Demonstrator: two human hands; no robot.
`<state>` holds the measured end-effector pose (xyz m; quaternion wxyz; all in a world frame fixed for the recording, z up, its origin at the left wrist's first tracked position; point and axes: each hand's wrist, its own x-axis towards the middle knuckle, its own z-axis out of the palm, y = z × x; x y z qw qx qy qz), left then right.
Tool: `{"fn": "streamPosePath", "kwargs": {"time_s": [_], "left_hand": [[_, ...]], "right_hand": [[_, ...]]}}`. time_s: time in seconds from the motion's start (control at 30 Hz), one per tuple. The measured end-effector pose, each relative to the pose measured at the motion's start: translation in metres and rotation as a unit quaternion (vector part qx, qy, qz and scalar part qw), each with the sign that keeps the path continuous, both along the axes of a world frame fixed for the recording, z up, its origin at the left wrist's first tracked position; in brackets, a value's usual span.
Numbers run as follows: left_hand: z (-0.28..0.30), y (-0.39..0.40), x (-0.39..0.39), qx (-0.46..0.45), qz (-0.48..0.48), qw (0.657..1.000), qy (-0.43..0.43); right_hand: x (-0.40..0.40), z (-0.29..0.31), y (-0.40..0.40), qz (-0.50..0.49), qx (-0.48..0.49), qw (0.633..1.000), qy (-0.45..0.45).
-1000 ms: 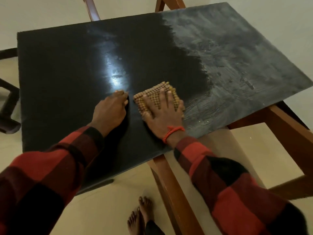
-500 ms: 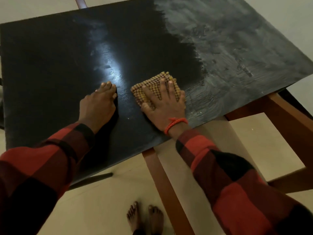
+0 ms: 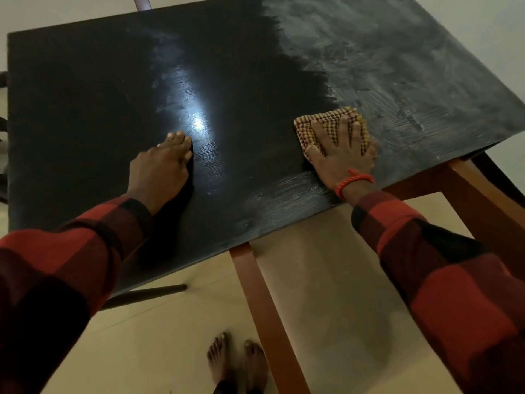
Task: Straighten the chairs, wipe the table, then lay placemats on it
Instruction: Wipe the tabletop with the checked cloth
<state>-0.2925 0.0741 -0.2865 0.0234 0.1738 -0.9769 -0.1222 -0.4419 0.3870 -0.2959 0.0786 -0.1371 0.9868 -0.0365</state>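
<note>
A black table fills the upper view; its left part looks dark and glossy, its right part grey and smeared. A folded yellow-and-brown checked cloth lies near the table's front edge on the right. My right hand presses flat on the cloth with spread fingers; a red cord circles that wrist. My left hand rests flat on the bare tabletop, left of the cloth, fingers together. No placemat is in view.
A brown wooden chair with a pale seat stands under the table's front right edge. A chair top shows beyond the far edge, dark chair parts at the far left. My bare feet stand on the beige floor.
My right hand has slid the cloth to the right along the front edge, into the grey smeared area. My left hand stays flat on the tabletop, now farther from the cloth.
</note>
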Motion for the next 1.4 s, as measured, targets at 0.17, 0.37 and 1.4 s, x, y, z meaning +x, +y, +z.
{"fn": "streamPosePath", "kwargs": {"time_s": [0.17, 0.37, 1.4], "left_hand": [[-0.002, 0.002, 0.0, 0.001, 0.006, 1.0, 0.011], [0.002, 0.001, -0.002, 0.003, -0.01, 1.0, 0.001], [0.006, -0.003, 0.002, -0.011, -0.04, 0.999, -0.001]], "right_hand": [[0.023, 0.0, -0.022, 0.029, -0.01, 0.999, 0.014], [0.101, -0.006, -0.09, 0.124, -0.049, 0.99, 0.055], [0.067, -0.006, 0.03, -0.052, -0.023, 0.998, -0.003]]}}
